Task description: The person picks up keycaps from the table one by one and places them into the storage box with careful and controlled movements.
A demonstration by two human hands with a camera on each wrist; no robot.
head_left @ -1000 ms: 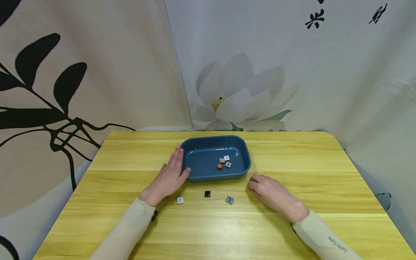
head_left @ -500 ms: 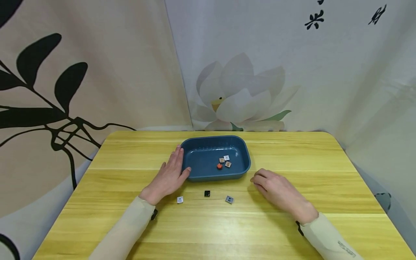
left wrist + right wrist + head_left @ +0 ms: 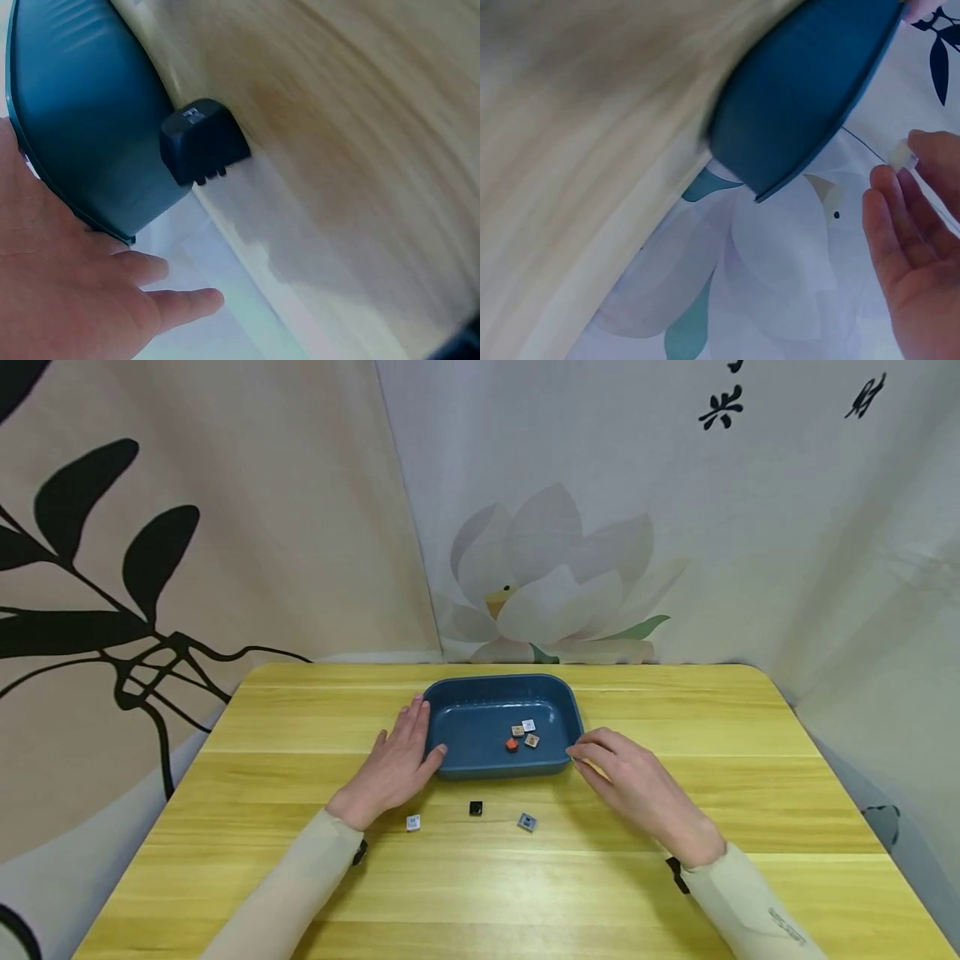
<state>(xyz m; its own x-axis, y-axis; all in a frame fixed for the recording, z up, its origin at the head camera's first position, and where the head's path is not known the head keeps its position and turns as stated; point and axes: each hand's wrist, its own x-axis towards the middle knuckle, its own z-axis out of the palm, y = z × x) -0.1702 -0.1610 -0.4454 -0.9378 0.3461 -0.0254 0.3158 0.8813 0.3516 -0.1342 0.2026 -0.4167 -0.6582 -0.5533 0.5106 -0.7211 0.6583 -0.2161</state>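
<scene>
A blue rectangular tray (image 3: 469,772) lies on the table, holding several small keycaps, among them a red one (image 3: 512,745) and a white one (image 3: 528,725). My left hand (image 3: 386,768) rests against the tray's left side with fingers extended. At the tray's front right corner, my right hand (image 3: 641,785) pinches a small whitish keycap (image 3: 902,155) between thumb and fingertips, as the right wrist view shows. On the table before the tray lie a white keycap (image 3: 413,822), a black keycap (image 3: 201,142) and a grey-blue keycap (image 3: 527,822).
The wooden table (image 3: 675,710) has its far edge just behind the tray. A pale curtain (image 3: 300,527) printed with a lotus and dark leaves hangs behind it and at the sides.
My right hand first shifts slightly right, then moves forward and up to the tray's front right corner. The tray appears slightly further right; my left hand stays against it.
</scene>
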